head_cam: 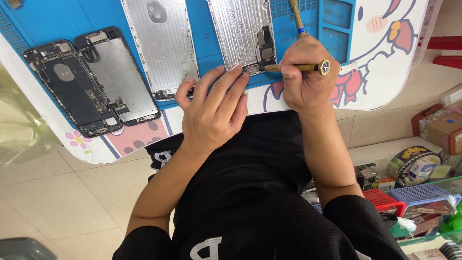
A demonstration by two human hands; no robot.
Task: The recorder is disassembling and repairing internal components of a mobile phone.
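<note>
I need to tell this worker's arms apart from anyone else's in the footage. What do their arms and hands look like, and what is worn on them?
Both forearms are bare. The left hand and right hand wear no gloves, rings or watch. Short black sleeves end near the elbows, part of a black shirt with white markings.

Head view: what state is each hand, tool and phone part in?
Left hand: fingertips pressing the housing's bottom edge.
Right hand: gripping the brass screwdriver.
Brass screwdriver: horizontal, tip at the housing.
Silver phone housing: open, internals exposed.
Second silver housing: open, untouched.
Dark phone: opened, halves side by side.
</note>
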